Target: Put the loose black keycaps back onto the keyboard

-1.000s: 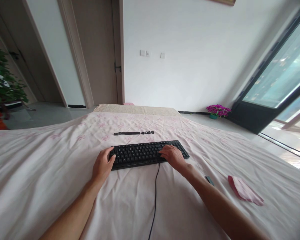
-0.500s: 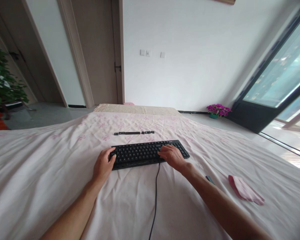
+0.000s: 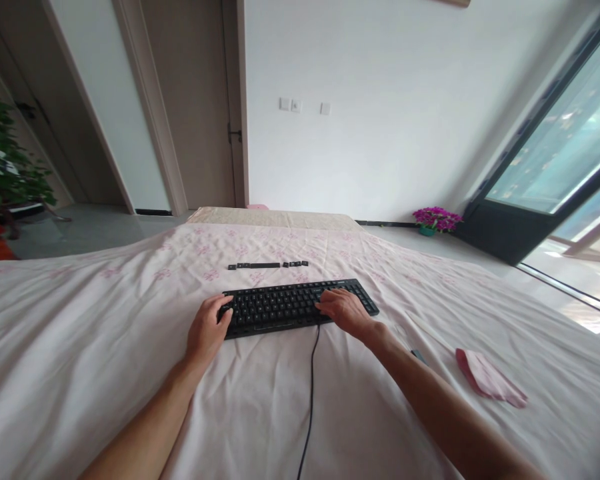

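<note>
A black keyboard (image 3: 280,307) lies across a pink flowered bed sheet (image 3: 80,347). My left hand (image 3: 207,333) is closed on the keyboard's left end, thumb on the top and fingers curled round the edge. My right hand (image 3: 343,310) rests on the keys toward the right end, fingers bent and pressed together with their tips down among the keys; what they hold is hidden. Beyond the keyboard, a row of loose black keycaps (image 3: 267,265), one of them long, lies on the sheet. The keyboard's cable (image 3: 310,387) runs toward me between my forearms.
A folded pink cloth (image 3: 487,379) and a small dark object (image 3: 420,355) lie on the sheet to the right of my right arm. A pot of purple flowers (image 3: 435,221) stands on the floor by a glass door (image 3: 545,167). A green plant (image 3: 5,160) stands far left.
My right hand has shifted slightly left along the keys. My left hand keeps its hold on the keyboard's end; the keycap row has not moved.
</note>
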`<state>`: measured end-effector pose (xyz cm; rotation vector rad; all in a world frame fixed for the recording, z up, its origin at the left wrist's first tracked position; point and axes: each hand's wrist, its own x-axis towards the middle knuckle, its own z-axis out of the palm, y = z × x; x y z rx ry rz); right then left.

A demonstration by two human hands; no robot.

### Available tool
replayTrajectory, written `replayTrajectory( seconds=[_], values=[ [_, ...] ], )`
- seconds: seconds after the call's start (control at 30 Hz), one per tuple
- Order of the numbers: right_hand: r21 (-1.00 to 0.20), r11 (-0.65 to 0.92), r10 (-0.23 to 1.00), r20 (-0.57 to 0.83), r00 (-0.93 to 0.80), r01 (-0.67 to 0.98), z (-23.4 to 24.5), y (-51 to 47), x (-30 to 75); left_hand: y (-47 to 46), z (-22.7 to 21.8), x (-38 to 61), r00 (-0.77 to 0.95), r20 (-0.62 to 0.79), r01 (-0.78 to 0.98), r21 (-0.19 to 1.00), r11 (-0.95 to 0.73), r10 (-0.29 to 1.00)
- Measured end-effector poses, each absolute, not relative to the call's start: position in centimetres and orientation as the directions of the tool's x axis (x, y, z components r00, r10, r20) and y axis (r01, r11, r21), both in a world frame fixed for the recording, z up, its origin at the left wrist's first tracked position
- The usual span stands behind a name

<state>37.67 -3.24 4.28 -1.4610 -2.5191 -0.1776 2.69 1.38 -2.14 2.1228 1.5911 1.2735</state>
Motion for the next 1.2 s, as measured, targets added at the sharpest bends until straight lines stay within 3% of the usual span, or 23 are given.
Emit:
replayTrajectory(
  seconds=[0.23,0.57,0.87,1.2],
  values=[
    [-0.139,0.384,0.905,0.253,-0.342,0.913,4.05,-3.28,38.08,1.41,-2.19,2.72,0.054,0.517,0.685,0.603,-0.409,0.854],
    [0.044,0.471,0.839,0.287,-0.462,0.881,4.29,-3.42,37.53,1.64,-2.49,2.71,0.059,0.517,0.695,0.593,-0.407,0.854],
    [-0.161,0.401,0.889,0.309,-0.339,0.902,4.15,-3.59,38.04,1.64,-2.47,2.78,0.066,0.513,0.695,0.591,-0.409,0.856],
    [-0.099,0.429,0.871,0.309,-0.382,0.898,4.17,-3.68,37.71,1.67,-2.5,2.72,0.074,0.521,0.694,0.585,-0.419,0.85]
  ],
)
